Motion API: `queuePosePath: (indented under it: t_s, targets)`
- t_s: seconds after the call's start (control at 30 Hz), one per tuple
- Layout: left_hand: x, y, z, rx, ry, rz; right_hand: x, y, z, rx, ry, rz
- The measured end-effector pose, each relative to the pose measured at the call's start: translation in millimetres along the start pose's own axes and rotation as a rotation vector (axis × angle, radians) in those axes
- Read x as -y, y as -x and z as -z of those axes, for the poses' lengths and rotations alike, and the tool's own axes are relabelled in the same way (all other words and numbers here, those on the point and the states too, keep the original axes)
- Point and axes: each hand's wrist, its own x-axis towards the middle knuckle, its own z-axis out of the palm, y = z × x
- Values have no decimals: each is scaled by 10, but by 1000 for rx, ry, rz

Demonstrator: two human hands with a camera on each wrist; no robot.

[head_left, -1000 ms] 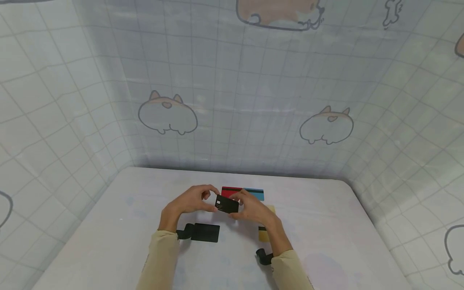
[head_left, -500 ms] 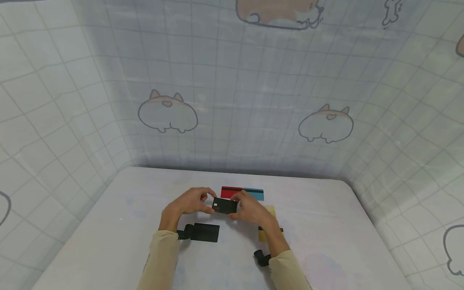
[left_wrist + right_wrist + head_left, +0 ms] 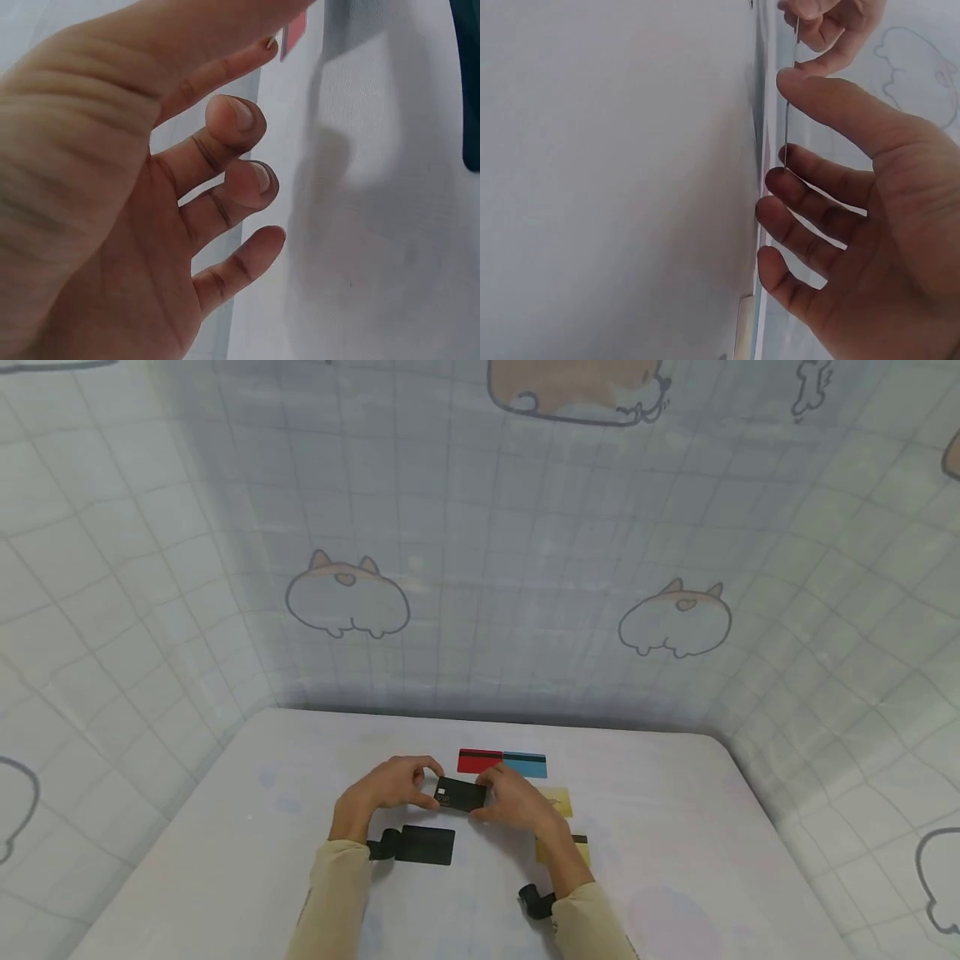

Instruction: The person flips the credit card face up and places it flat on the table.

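Both hands hold a black card with a small light square on its face, in the middle of the head view. My left hand pinches its left edge between thumb and fingers. At the opposite edge, my right hand pinches it the same way. The right wrist view shows the card edge-on as a thin line between thumb and fingertips, with the left hand at its far end. In the left wrist view, the palm and loosely curled fingers show; the card's grip is out of sight.
A red card and a blue card lie side by side behind the hands. Two yellow cards lie partly under the right forearm. A dark card rests by the left wrist. Wrist cameras are strapped on. Table is white.
Both hands have brought the black card a little left and nearer to the person, down toward the table. It looks more level. The other cards stay where they were.
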Motion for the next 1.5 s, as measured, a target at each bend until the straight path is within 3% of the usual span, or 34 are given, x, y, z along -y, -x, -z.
queuePosePath:
  t_s: [0.6,0.8,1.5]
  targets:
    - [-2,-29,-54,-61,-132,57,113,-147,3,5,243,-21]
    - [-2,-45,-64,-71,-169,74,136,-159,12,16,253,-43]
    - [-19,-50,-84,-71,-148,81,114,-143,51,28,235,-38]
